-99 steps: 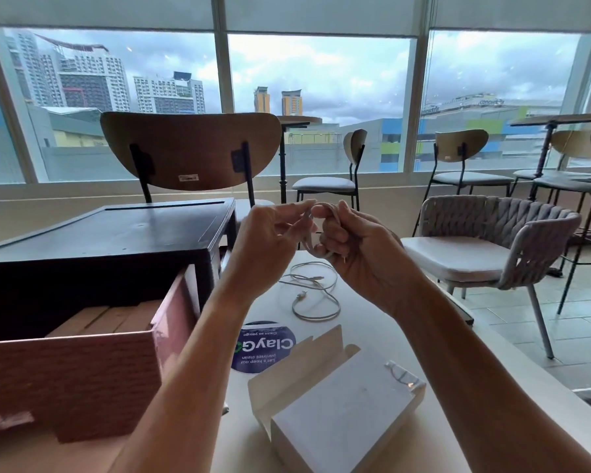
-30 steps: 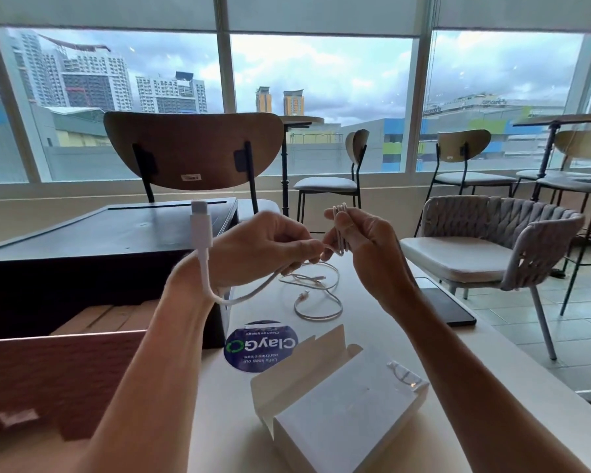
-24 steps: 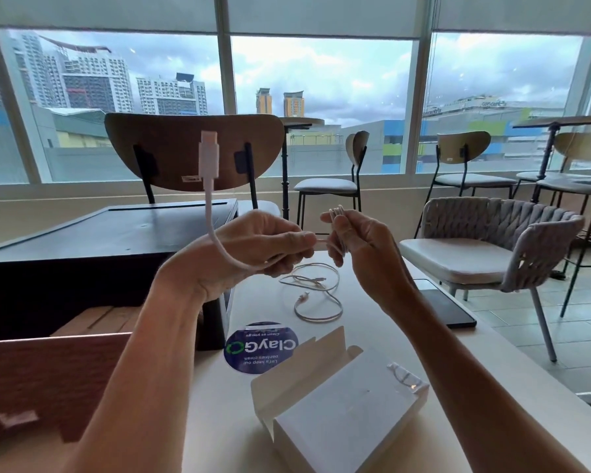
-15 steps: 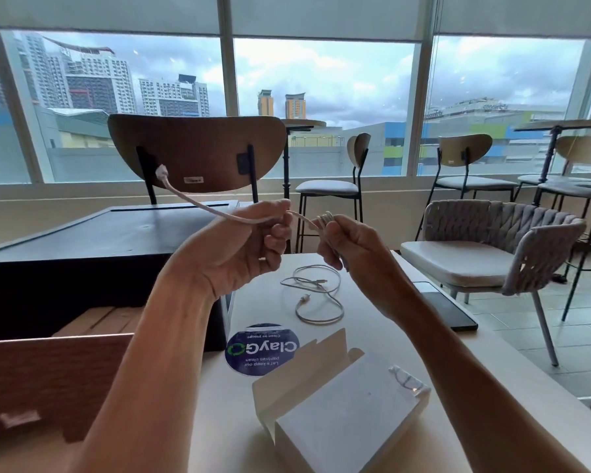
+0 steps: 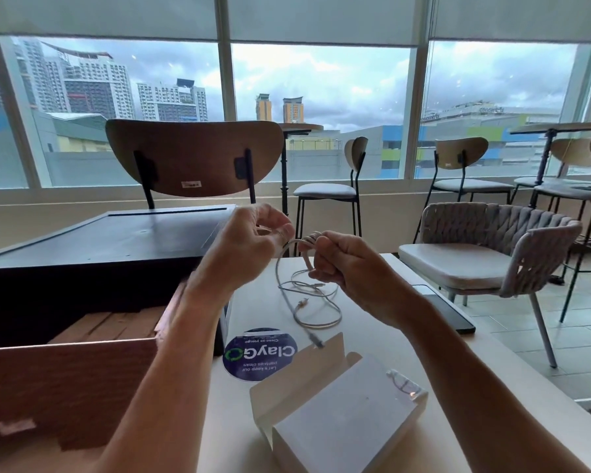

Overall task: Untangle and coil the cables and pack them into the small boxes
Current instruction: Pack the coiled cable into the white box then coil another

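My right hand [image 5: 345,268] grips a small coil of white cable [image 5: 312,239] above the table. My left hand [image 5: 246,244] is just left of it, fingers curled, pinching the same cable where it leaves the coil. The cable's free tail [image 5: 280,281] drops in a blurred arc, and its plug hangs by the flap of the open small white box [image 5: 342,425] at the front. A second thin cable [image 5: 321,303] lies in a loose loop on the white table [image 5: 389,339] beneath my hands.
A brown wooden box [image 5: 65,384] stands at the left with a black box [image 5: 99,240] behind it. A dark phone [image 5: 449,314] lies at the table's right edge, a round blue sticker [image 5: 260,357] in the middle. Chairs stand beyond the table.
The cable's free end, which stuck up to the left of my left hand, has swung over and now hangs down toward the white box. Both hands stay close together above the table.
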Available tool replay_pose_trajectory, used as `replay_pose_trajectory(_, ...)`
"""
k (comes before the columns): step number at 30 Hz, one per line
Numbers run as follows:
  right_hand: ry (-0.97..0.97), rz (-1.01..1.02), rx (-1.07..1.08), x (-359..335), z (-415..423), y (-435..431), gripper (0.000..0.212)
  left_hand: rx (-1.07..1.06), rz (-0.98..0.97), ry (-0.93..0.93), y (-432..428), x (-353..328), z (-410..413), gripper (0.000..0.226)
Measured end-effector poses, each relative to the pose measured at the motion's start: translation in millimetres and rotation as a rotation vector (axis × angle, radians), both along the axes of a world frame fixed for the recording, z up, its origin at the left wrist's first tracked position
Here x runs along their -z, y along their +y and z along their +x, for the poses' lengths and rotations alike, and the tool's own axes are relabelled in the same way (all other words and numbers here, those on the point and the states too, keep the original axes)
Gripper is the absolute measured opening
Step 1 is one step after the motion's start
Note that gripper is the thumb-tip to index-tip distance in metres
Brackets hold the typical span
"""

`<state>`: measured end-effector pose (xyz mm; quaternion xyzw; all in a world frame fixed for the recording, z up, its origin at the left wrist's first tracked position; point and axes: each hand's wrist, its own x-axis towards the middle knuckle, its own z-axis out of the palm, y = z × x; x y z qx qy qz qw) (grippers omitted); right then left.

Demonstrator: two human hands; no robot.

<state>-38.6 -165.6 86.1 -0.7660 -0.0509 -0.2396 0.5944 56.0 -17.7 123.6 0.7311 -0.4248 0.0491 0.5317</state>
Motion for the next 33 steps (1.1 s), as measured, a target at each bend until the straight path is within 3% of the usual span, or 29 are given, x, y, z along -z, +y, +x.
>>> replay_pose_trajectory(6,-0.019,0.221,-0.091,-7,-4,-2,0.036,0.115,0.099,-0.041,5,5,12,0.016)
replay_pose_trajectory(12,-0.01,0.393,-0.244,-6,-6,-7,0.033,0.233,0.012,-0.081,1,7,8,0.031)
replay_pose_trajectory(18,-0.04,0.543,-0.353,-6,-7,-7,0.032,0.247,-0.128,-0.034,-3,9,7,0.026)
replay_pose_trajectory(33,0.001,0.683,-0.515,-3,-12,-11,0.036,0.186,-0.177,0.02,-15,15,4,0.009)
